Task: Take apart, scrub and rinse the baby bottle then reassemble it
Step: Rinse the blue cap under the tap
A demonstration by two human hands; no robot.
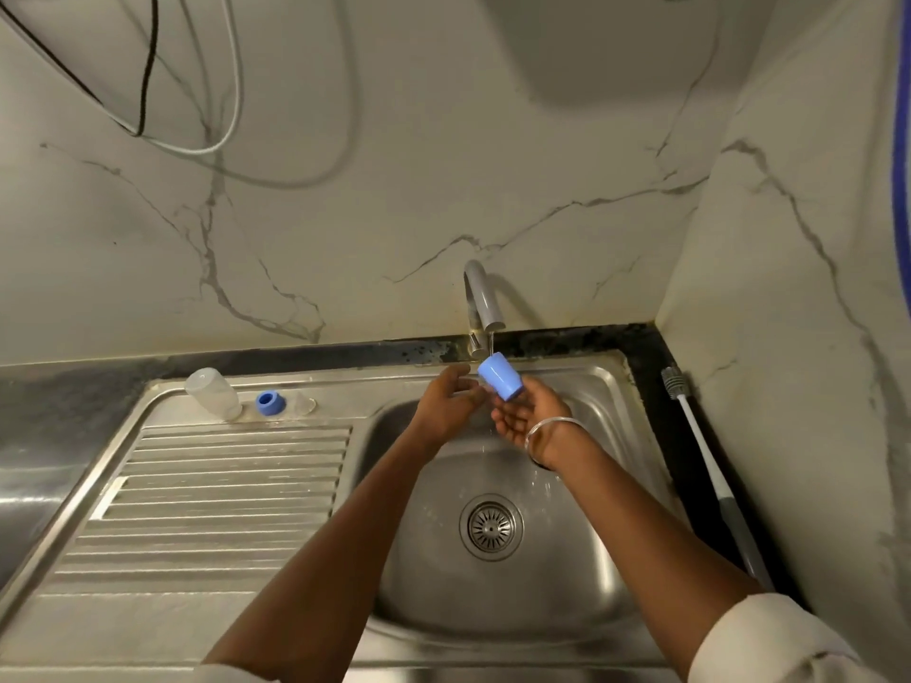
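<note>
Three parts, bottle point(213, 392), blue collar point(268, 403) and clear teat point(305, 404), lie on the drainboard point(222, 485), while your right hand point(525, 419) has its grip curled round the blue cap point(500, 383) under the running tap point(482, 300), left hand point(446, 406) slack beside it, so reassembly remains.

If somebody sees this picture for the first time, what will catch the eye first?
The blue cap stands out most: the right hand holds it under the thin stream from the tap, above the sink, with the left hand open beside it. Next come the clear bottle and blue ring on the drainboard at left, and the long brush on the dark counter at right.
</note>
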